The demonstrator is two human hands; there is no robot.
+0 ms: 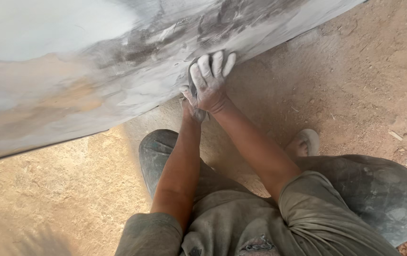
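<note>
Dusty dirt floor [355, 71] w/ big grey sanded panel [94, 71] slanting overhead. Right hand [209, 80] lies flat, fingers spread, over dark sanding pad [192, 84] at panel's lower edge; left hand [191, 108] mostly hidden beneath, grip can't tell. Sandal [304, 142] near right knee.

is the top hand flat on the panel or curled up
Flat: the right hand lies with fingers spread against the grey panel, over the left hand.

two hands [208, 85], one panel [70, 71], one sandal [307, 141]
</note>
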